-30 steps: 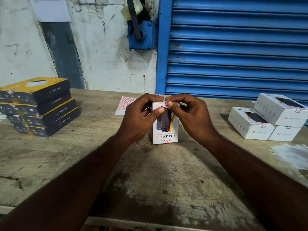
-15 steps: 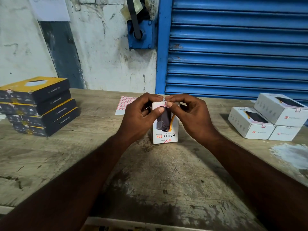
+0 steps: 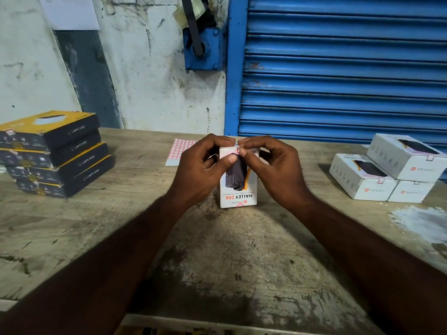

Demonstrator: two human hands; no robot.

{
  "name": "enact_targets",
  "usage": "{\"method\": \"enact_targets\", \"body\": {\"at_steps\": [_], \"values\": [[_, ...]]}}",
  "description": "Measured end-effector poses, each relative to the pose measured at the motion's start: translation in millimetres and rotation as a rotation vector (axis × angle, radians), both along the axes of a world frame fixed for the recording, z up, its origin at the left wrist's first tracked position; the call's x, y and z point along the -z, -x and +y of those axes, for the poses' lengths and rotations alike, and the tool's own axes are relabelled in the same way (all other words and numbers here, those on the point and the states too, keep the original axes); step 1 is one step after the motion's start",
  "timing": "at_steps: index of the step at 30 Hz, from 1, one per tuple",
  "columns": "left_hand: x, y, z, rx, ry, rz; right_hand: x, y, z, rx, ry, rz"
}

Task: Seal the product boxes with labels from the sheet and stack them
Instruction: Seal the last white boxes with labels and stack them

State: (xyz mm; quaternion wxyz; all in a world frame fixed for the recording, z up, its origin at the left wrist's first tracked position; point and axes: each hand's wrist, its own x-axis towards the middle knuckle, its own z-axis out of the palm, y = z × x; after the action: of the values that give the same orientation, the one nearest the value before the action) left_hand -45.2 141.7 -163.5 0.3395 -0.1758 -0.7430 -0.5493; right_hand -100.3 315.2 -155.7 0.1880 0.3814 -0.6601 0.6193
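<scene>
1. Standing upright on the worktop [image 3: 217, 250], mid-frame & near the person, is the white box [image 3: 238, 192]; its "HALLEY 20K" print reads upside down on the face toward the camera.
2. Left hand [image 3: 200, 170]: fingers curled over the box's top-left corner, thumb on the front face, holding it steady.
3. Right hand [image 3: 278, 170]: fingers curled at the top-right, thumb & forefinger tips pinching a small pink label [image 3: 238, 149] at the top front edge.
4. Handling (my guess): thin card box w/ a power bank inside, so prob. heavy for its size. Stiff at corners & edges, softer mid-panel. It stands on a narrow end, so a push high up could tip it. Best hold: both side walls, low to mid. Printed faces look smooth, maybe a bit slippery.
5. Label: tiny, thin, sticky. Prob. creases if rubbed unevenly; needs pressing flat on both sides of the flap edge.
6. Around: label sheet [image 3: 179, 151] lies flat just behind the left hand, partly hidden. A stack of four dark boxes [image 3: 55, 153] sits far left, well apart.
7. Three sealed white boxes [image 3: 387, 170] sit at right, one on top of the other two, pink labels showing on their ends. Likely the stack this one joins.
8. In the way: nothing lies btwn the box & that right stack. A blue shutter [image 3: 338, 68] closes off the back.
</scene>
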Motion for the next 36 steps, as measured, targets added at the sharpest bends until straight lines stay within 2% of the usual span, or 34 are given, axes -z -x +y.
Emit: {"method": "enact_targets", "body": {"at_steps": [19,36], "values": [[2.1,0.3,0.6,-0.003,0.000,0.015,4.5,-10.5,-6.0,0.038,0.069,-0.010],[-0.4,-0.5,-1.0,0.057,0.008,0.014,3.6,-11.1,-5.4,0.079,0.002,-0.023]]}}
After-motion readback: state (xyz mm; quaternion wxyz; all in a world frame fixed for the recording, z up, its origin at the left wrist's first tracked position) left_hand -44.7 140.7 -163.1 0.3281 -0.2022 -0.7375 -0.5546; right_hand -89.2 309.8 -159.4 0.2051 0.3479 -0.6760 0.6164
